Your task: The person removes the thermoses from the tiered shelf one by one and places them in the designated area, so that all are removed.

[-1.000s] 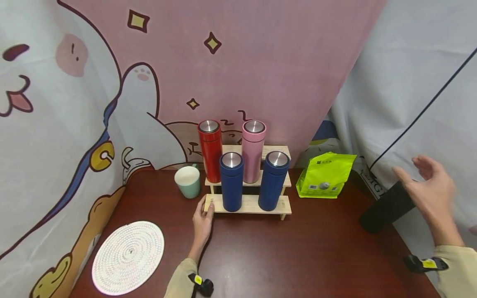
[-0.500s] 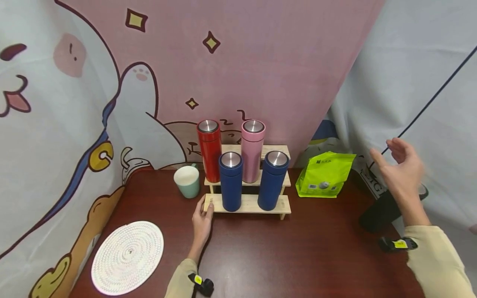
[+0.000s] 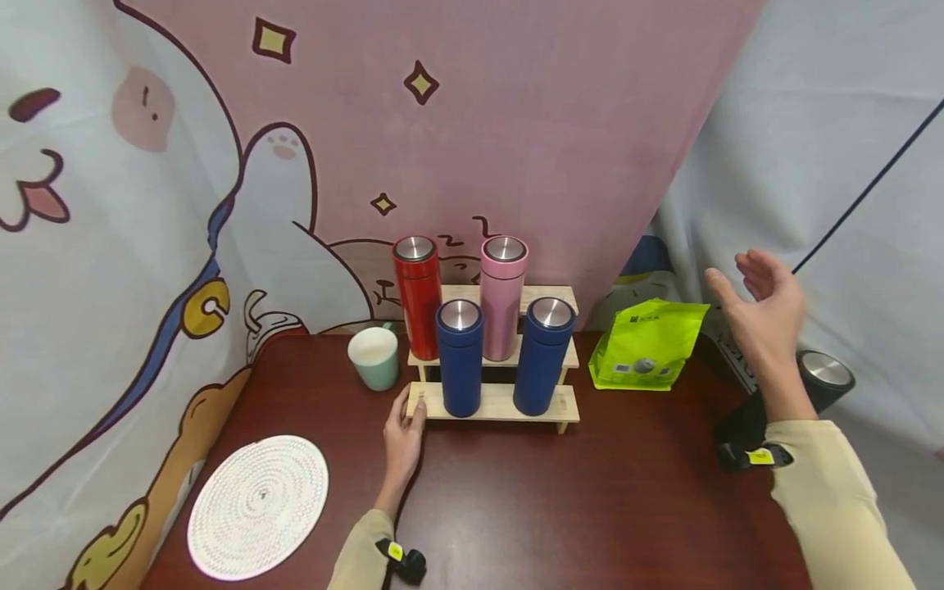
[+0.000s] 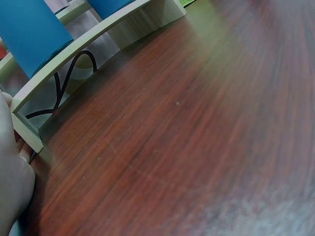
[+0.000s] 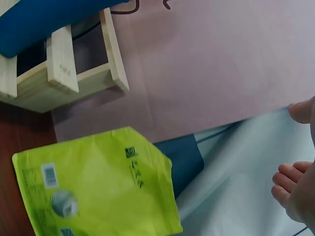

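Observation:
A tiered wooden rack (image 3: 497, 401) stands at the back middle of the table. My left hand (image 3: 402, 438) grips the left end of its lowest step, thumb on top. On that step stand two dark blue thermos flasks, the left one (image 3: 460, 369) and the right one (image 3: 542, 365). Behind them, on the middle step, are a red thermos flask (image 3: 418, 307) and a pink one (image 3: 502, 307). My right hand (image 3: 767, 315) is raised at the right, fingers loosely bent, holding nothing. It is nearest to a black thermos flask (image 3: 819, 385), which leans behind the forearm and is partly hidden.
A bright green pouch (image 3: 645, 344) stands right of the rack. Left of the rack is a pale green mug (image 3: 374, 360). A round white woven mat (image 3: 258, 508) lies at the left on the dark red table (image 3: 553, 500). Printed cloth (image 3: 531, 131) hangs behind.
My right hand has moved left and upward, away from the black flask, whose lid now shows behind the forearm. My left hand keeps its grip on the rack.

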A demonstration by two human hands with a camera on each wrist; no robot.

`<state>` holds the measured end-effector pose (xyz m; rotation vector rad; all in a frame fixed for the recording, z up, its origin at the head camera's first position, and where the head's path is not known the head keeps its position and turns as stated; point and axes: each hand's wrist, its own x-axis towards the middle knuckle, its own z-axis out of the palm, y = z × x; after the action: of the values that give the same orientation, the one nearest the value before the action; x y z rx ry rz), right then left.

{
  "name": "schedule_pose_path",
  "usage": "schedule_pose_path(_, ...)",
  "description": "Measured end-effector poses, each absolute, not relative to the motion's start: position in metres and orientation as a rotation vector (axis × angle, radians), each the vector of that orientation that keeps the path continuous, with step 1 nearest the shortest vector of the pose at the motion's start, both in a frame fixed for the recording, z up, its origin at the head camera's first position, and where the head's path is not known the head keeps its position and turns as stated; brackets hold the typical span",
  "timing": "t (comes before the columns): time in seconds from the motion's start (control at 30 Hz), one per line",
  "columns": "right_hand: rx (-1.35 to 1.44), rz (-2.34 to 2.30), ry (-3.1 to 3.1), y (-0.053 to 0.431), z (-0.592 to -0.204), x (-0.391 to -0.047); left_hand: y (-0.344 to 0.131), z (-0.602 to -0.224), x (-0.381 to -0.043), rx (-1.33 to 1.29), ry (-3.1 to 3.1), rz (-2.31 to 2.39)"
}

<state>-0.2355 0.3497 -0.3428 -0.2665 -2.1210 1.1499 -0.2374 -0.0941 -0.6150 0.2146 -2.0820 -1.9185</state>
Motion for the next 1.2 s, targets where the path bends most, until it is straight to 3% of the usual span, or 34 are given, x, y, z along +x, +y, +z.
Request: schedule_pose_path(1.2,0.008,1.515,-2.061,0.264,-0.318,-0.279,-0.094,-0.613,-0.238,0.197,-2.063,-1.898)
